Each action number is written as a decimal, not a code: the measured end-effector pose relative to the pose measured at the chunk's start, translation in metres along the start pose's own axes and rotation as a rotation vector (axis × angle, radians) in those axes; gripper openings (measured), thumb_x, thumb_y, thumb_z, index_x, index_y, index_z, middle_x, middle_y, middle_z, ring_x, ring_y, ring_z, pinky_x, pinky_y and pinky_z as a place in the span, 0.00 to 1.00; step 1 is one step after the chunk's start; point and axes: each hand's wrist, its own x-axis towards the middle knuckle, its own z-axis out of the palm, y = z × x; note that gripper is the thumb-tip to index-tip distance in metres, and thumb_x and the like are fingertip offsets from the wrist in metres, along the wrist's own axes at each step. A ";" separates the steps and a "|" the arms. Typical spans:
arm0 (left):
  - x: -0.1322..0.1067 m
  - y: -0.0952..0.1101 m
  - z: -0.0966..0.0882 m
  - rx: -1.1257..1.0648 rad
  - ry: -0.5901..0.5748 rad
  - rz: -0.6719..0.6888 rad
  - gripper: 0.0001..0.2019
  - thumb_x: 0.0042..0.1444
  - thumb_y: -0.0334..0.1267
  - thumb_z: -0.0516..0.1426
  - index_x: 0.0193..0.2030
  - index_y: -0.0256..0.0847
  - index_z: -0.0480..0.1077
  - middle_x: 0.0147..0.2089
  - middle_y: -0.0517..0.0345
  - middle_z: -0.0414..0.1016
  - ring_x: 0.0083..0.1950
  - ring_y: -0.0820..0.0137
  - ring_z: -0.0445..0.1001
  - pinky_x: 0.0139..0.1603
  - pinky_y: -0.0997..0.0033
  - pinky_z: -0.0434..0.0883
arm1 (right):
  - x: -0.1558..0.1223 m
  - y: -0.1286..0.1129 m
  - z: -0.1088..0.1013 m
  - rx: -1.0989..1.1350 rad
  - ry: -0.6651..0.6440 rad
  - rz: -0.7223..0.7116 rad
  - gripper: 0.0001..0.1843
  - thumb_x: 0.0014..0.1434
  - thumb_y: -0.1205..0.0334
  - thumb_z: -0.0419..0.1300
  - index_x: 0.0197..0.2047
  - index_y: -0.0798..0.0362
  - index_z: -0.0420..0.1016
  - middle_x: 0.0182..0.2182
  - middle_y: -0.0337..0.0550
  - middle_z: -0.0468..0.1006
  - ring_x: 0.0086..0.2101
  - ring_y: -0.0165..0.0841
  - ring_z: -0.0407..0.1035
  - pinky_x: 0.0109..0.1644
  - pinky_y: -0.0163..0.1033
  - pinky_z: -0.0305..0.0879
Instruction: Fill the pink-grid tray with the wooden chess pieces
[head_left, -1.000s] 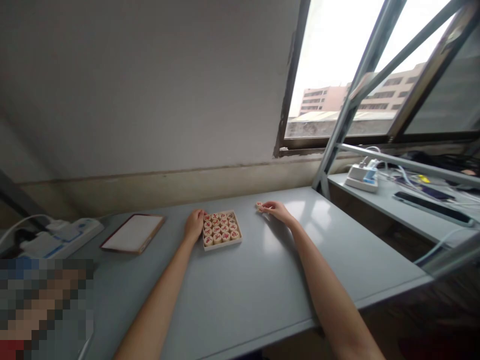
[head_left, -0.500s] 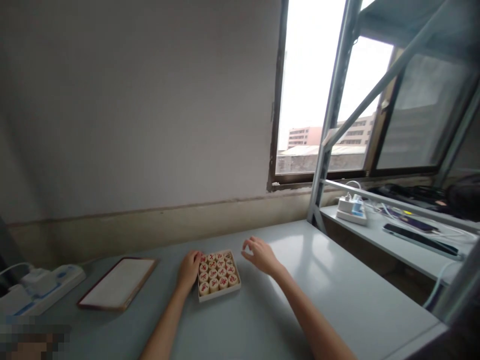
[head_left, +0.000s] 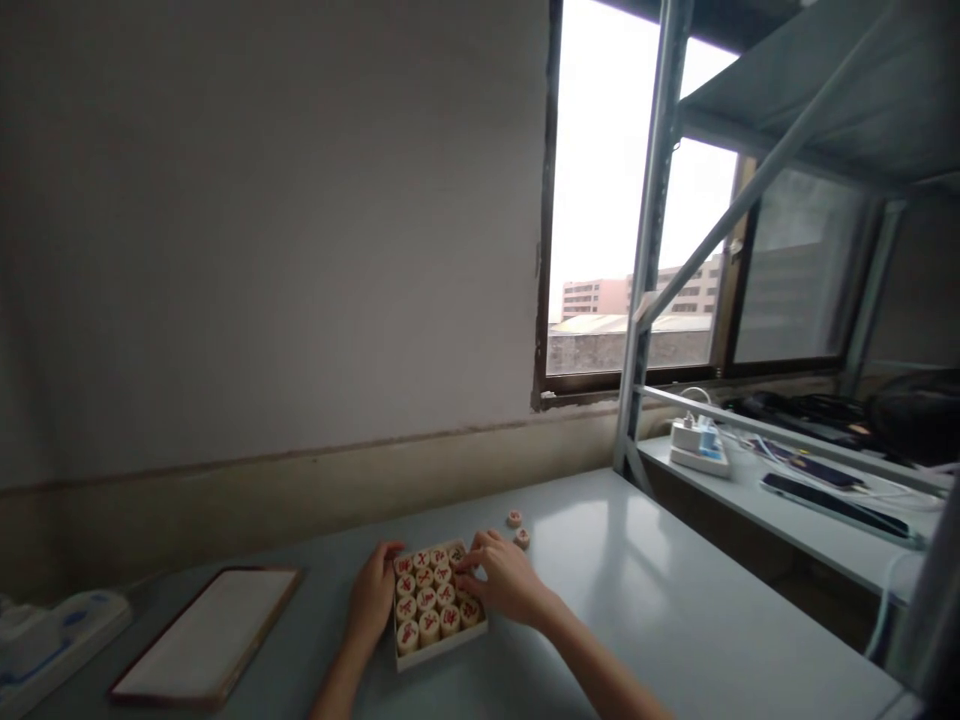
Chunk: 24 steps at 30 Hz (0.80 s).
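A shallow white box (head_left: 442,655) holds rows of round wooden Chinese chess pieces (head_left: 426,599) with red characters facing up. My left hand (head_left: 373,592) rests against the box's left side, fingers curled around its far left corner. Over the right-hand column is my right hand (head_left: 501,577), thumb and fingers closed together on a piece there; the hand partly hides that piece. Two loose chess pieces, one (head_left: 514,519) slightly beyond the other (head_left: 522,538), lie on the table just past my right hand.
A flat, white-topped lid with a brown rim (head_left: 210,635) lies left on the grey table (head_left: 600,600). Power strips stand at far left (head_left: 67,635) and on the right-hand shelf (head_left: 699,455), beside a phone (head_left: 832,503). A metal rack post (head_left: 645,300) rises at the table's back right.
My right hand has moved left from beside the box onto its right-hand pieces. Two loose pieces now show near where it was. The view has tilted up, so the table sits lower.
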 end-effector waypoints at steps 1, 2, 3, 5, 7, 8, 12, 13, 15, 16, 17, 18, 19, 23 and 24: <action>0.001 0.000 0.000 -0.001 -0.027 0.005 0.12 0.46 0.32 0.44 0.33 0.40 0.66 0.37 0.54 0.72 0.41 0.67 0.70 0.45 0.67 0.65 | 0.000 -0.001 0.000 0.012 -0.003 0.003 0.13 0.53 0.48 0.54 0.38 0.42 0.74 0.33 0.39 0.69 0.38 0.32 0.60 0.37 0.33 0.52; 0.001 0.001 0.000 -0.002 -0.048 0.006 0.12 0.46 0.31 0.44 0.32 0.40 0.66 0.37 0.54 0.73 0.41 0.68 0.70 0.45 0.68 0.64 | -0.001 -0.002 0.000 0.019 -0.005 0.008 0.12 0.52 0.48 0.55 0.36 0.42 0.75 0.33 0.39 0.69 0.38 0.32 0.60 0.37 0.33 0.52; 0.001 0.002 -0.001 0.000 -0.062 0.005 0.12 0.46 0.32 0.44 0.31 0.40 0.66 0.36 0.55 0.73 0.41 0.68 0.70 0.44 0.68 0.64 | -0.001 -0.002 0.000 0.023 -0.006 0.012 0.12 0.50 0.49 0.57 0.35 0.42 0.75 0.33 0.38 0.69 0.38 0.32 0.60 0.38 0.33 0.52; 0.001 0.004 -0.002 0.003 -0.075 0.001 0.12 0.47 0.33 0.43 0.31 0.40 0.66 0.36 0.55 0.73 0.40 0.68 0.70 0.43 0.69 0.65 | -0.001 -0.002 -0.001 0.029 -0.015 0.018 0.12 0.48 0.49 0.59 0.34 0.43 0.75 0.33 0.37 0.70 0.38 0.32 0.61 0.38 0.32 0.53; 0.000 0.007 -0.003 0.005 -0.074 -0.002 0.12 0.48 0.34 0.43 0.31 0.41 0.67 0.36 0.56 0.73 0.40 0.67 0.70 0.43 0.69 0.65 | -0.001 0.000 -0.002 0.043 -0.032 0.015 0.13 0.47 0.48 0.59 0.34 0.45 0.75 0.34 0.38 0.70 0.38 0.32 0.61 0.38 0.32 0.53; 0.000 0.007 -0.004 0.006 -0.070 -0.003 0.12 0.49 0.35 0.43 0.31 0.41 0.67 0.36 0.56 0.73 0.40 0.67 0.70 0.43 0.69 0.65 | -0.001 0.001 -0.002 0.053 -0.044 0.010 0.14 0.47 0.47 0.59 0.34 0.46 0.75 0.34 0.38 0.71 0.38 0.33 0.61 0.38 0.33 0.53; 0.000 0.007 -0.006 0.002 -0.073 -0.011 0.13 0.49 0.36 0.43 0.31 0.42 0.67 0.35 0.56 0.74 0.39 0.67 0.71 0.41 0.70 0.66 | 0.000 0.005 -0.004 0.098 -0.087 -0.009 0.14 0.45 0.49 0.61 0.35 0.46 0.75 0.35 0.38 0.71 0.38 0.32 0.62 0.40 0.32 0.54; 0.000 0.007 -0.006 -0.002 -0.078 -0.010 0.13 0.49 0.37 0.43 0.31 0.42 0.68 0.35 0.57 0.74 0.39 0.67 0.71 0.41 0.70 0.66 | 0.000 0.006 -0.004 0.111 -0.084 -0.009 0.14 0.45 0.50 0.62 0.35 0.46 0.74 0.35 0.38 0.71 0.38 0.32 0.62 0.40 0.31 0.54; 0.001 0.006 -0.006 -0.006 -0.082 -0.008 0.13 0.50 0.37 0.43 0.31 0.42 0.68 0.35 0.57 0.74 0.39 0.67 0.71 0.41 0.70 0.66 | 0.000 0.006 -0.004 0.132 -0.068 0.006 0.15 0.43 0.51 0.63 0.35 0.47 0.73 0.35 0.37 0.71 0.38 0.31 0.63 0.39 0.30 0.54; 0.001 0.006 -0.005 -0.008 -0.083 -0.006 0.13 0.50 0.38 0.43 0.31 0.42 0.68 0.35 0.56 0.74 0.39 0.67 0.71 0.41 0.70 0.66 | 0.000 0.007 -0.004 0.138 -0.063 0.018 0.16 0.42 0.51 0.64 0.35 0.48 0.73 0.35 0.37 0.71 0.38 0.31 0.63 0.38 0.30 0.54; 0.001 0.006 -0.005 -0.010 -0.085 -0.002 0.13 0.50 0.38 0.43 0.31 0.42 0.68 0.35 0.56 0.74 0.39 0.67 0.71 0.41 0.69 0.66 | 0.001 0.008 -0.004 0.139 -0.064 0.038 0.17 0.41 0.51 0.64 0.35 0.48 0.72 0.34 0.37 0.71 0.37 0.31 0.63 0.37 0.30 0.54; 0.001 0.006 -0.005 -0.012 -0.084 0.003 0.13 0.50 0.38 0.43 0.31 0.42 0.68 0.35 0.56 0.74 0.39 0.67 0.71 0.41 0.69 0.65 | 0.002 0.010 -0.004 0.139 -0.067 0.066 0.18 0.40 0.50 0.65 0.34 0.49 0.72 0.33 0.37 0.71 0.35 0.30 0.63 0.36 0.30 0.54; 0.001 0.006 -0.005 -0.012 -0.082 0.008 0.13 0.50 0.39 0.43 0.30 0.42 0.68 0.35 0.56 0.74 0.39 0.67 0.71 0.41 0.69 0.65 | 0.004 0.013 -0.005 0.143 -0.070 0.096 0.19 0.39 0.49 0.65 0.33 0.49 0.72 0.32 0.36 0.71 0.33 0.30 0.63 0.35 0.30 0.53; 0.001 0.003 -0.004 0.002 -0.074 0.022 0.13 0.50 0.38 0.43 0.31 0.41 0.68 0.35 0.56 0.74 0.39 0.67 0.71 0.41 0.69 0.65 | 0.006 0.037 -0.015 0.230 -0.035 0.204 0.19 0.37 0.49 0.65 0.30 0.52 0.70 0.26 0.35 0.72 0.29 0.28 0.64 0.30 0.30 0.52; 0.001 0.002 -0.004 0.006 -0.074 0.024 0.13 0.50 0.38 0.43 0.31 0.41 0.68 0.35 0.56 0.74 0.39 0.67 0.71 0.41 0.69 0.65 | 0.005 0.045 -0.018 0.258 -0.030 0.226 0.19 0.37 0.50 0.66 0.31 0.52 0.70 0.26 0.35 0.72 0.29 0.28 0.64 0.29 0.29 0.51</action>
